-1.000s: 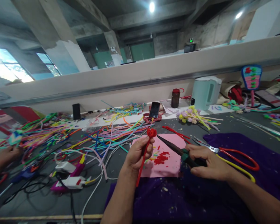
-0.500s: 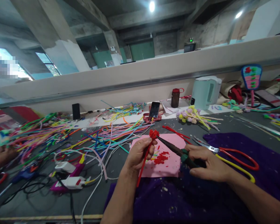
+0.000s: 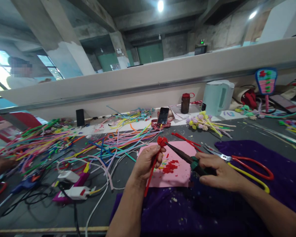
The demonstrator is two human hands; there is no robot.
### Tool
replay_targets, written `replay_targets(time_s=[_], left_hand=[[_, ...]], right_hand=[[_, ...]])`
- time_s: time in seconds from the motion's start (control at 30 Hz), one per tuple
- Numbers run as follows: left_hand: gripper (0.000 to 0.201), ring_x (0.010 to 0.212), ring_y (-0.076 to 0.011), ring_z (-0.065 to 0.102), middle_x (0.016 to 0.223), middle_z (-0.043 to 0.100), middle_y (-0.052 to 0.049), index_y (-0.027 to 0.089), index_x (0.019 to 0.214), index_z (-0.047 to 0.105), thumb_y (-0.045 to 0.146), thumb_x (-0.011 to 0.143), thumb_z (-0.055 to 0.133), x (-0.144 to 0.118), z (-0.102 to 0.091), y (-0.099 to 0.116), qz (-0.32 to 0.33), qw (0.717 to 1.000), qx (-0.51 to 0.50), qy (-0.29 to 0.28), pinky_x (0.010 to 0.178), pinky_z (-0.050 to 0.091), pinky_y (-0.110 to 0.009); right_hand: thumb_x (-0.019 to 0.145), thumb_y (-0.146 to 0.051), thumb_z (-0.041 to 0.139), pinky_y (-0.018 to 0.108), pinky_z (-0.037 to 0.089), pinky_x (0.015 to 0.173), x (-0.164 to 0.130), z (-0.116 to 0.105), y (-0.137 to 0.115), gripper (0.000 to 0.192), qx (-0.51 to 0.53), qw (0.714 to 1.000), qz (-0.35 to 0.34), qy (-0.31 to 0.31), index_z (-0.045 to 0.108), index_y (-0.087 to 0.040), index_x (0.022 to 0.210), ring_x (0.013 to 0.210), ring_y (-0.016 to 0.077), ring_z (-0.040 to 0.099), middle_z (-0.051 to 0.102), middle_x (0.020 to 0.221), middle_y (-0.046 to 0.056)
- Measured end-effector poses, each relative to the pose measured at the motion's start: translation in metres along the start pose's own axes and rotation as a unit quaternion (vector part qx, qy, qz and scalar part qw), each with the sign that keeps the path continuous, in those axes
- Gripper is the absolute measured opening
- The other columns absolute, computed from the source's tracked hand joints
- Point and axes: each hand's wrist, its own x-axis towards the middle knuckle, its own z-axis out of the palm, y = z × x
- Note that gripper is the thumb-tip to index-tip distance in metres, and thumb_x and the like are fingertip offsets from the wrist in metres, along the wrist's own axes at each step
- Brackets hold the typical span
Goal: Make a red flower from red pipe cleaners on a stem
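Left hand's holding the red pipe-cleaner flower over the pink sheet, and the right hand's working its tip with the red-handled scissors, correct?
Not quite. The right hand holds green-handled pliers, not the red-handled scissors, which lie untouched beside it. The head view shows this. The left hand does hold the red pipe-cleaner flower over the pink sheet.

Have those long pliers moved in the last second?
Yes. The pliers tip has swung left across the pink sheet to touch the red pipe-cleaner curl in the left hand.

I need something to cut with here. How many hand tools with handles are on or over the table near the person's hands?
2. Pliers in the right hand, tip at the red pipe cleaner held by the left hand; scissors on the purple cloth. Clutter may hide others.
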Motion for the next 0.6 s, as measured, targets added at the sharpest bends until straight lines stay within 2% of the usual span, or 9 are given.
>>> replay_targets(time_s=[0.1,0.27,0.6], left_hand=[[0.024,0.033,-0.0035,0.037,0.045,0.048,0.003,0.011,0.074,0.059,0.035,0.073,0.057,0.001,-0.001,0.000,0.015,1.000,-0.005,0.014,0.033,0.023,-0.015],[0.022,0.033,-0.0033,0.037,0.045,0.047,0.004,0.011,0.074,0.059,0.034,0.073,0.057,0.002,-0.001,0.001,0.029,0.999,-0.015,0.008,0.034,0.024,-0.015],[0.022,0.035,-0.0026,0.037,0.046,0.047,0.003,0.011,0.074,0.060,0.033,0.074,0.057,0.002,0.000,0.002,0.027,1.000,-0.002,0.004,0.035,0.026,-0.014]], right_hand=[[0.073,-0.029,0.056,0.025,0.031,0.056,0.000,-0.002,0.003,0.029,-0.020,0.999,0.007,0.028,0.036,-0.017,0.056,0.062,0.0130,0.041,0.041,0.066,0.000],[0.073,-0.027,0.057,0.023,0.031,0.055,0.002,-0.008,0.015,0.029,-0.114,0.990,0.064,0.055,0.037,-0.017,0.054,0.060,0.0115,0.041,0.041,0.064,-0.001],[0.076,-0.037,0.054,0.023,0.032,0.057,0.006,-0.021,0.048,0.025,-0.337,0.935,0.114,-0.019,0.055,-0.017,0.062,0.065,0.0130,0.050,0.052,0.072,0.002]])
